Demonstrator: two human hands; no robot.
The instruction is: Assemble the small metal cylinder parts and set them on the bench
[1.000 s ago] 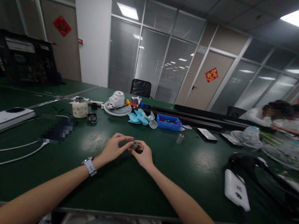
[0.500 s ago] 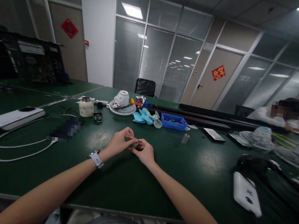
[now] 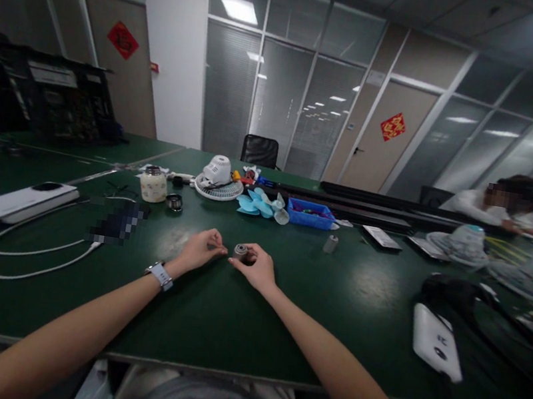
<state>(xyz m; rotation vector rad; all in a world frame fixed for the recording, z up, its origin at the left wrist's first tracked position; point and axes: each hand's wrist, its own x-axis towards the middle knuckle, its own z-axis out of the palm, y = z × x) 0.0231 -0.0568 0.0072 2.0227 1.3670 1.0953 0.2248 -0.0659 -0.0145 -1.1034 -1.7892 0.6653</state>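
My left hand [image 3: 197,251] has its fingertips drawn together just beside the small metal cylinder [image 3: 240,250], whether on something tiny I cannot tell, while my right hand [image 3: 259,269] grips that cylinder upright on the desk [image 3: 205,331]. I'd best brace it lightly, top uncovered, well apart from the similar cylinder [image 3: 331,243] farther off.

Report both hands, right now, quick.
Left hand: closed in a pinch, apart from the metal cylinder; whether anything small is between the fingertips can't be told.
Right hand: closed, holding the metal cylinder.
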